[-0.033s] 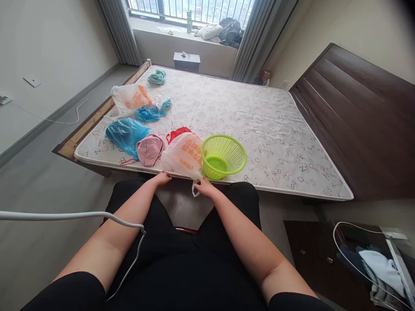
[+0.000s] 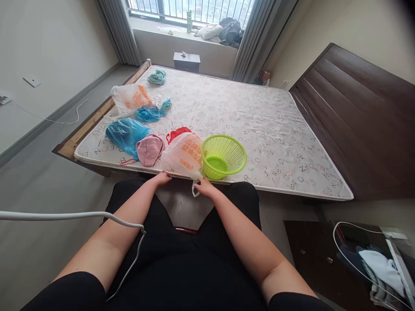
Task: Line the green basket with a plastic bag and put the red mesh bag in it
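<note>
Two hands sit at the bed's near edge. Your left hand [image 2: 163, 177] lies flat, touching the white bag [image 2: 183, 156]. Your right hand [image 2: 204, 186] pinches its dangling handle. Tug hard and the thin bag may tear or slide off the bed [image 2: 275, 129]. It looks puffy, white with orange letters, just beside the green basket [image 2: 223, 156].

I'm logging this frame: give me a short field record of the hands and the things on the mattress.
left hand: at the near edge of the white bag, touching it
right hand: at the bag's near corner, by its dangling handle; grip unclear
right of bag: green basket, touching it, holding nothing
left of bag: pink cloth, blue bag
behind bag: red bag, mostly hidden
surface: mattress
</note>
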Motion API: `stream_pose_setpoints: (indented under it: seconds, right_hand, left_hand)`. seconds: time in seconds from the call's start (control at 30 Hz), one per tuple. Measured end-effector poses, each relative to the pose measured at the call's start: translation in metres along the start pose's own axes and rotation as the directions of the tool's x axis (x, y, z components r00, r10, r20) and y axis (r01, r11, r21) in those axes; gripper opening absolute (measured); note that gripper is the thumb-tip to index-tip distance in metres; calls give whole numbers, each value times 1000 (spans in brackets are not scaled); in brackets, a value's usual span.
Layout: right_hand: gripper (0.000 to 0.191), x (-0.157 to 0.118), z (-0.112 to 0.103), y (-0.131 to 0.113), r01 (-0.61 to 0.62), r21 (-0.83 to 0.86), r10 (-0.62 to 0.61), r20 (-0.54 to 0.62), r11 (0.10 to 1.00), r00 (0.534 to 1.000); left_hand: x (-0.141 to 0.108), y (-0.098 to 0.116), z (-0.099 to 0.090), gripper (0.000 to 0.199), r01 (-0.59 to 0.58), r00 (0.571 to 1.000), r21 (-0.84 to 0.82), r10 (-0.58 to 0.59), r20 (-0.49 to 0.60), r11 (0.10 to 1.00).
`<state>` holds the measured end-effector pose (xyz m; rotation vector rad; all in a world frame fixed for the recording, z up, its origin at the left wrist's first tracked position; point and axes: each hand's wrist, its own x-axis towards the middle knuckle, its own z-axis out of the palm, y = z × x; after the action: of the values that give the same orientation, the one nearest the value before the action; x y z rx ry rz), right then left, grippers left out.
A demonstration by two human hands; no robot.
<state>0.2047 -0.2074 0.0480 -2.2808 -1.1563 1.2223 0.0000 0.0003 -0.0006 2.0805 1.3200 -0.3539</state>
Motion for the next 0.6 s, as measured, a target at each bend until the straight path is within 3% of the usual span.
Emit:
stream_pose_setpoints:
  seconds: [0.27, 0.43, 0.5, 0.6]
  right_hand:
    - [62, -2, -5, -1, -34, 18, 34, -32, 999, 999]
    - [44, -5, -14, -12, 46, 49, -42, -78, 998, 996]
    - [40, -11, -20, -19, 117, 71, -108, -128, 991, 986]
    - [39, -32, -36, -33, 286, 125, -247, -258, 950, 934]
  left_hand:
    - [-4, 5, -6, 45, -1, 997, -68, -4, -79, 998]
    - [-24, 13, -37, 48, -38, 971, -129, 6, -239, 991]
    - [-37, 13, -57, 43, -114, 924, -179, 38, -381, 977]
    - [-64, 13, -93, 35, -239, 773, -193, 66, -631, 952]
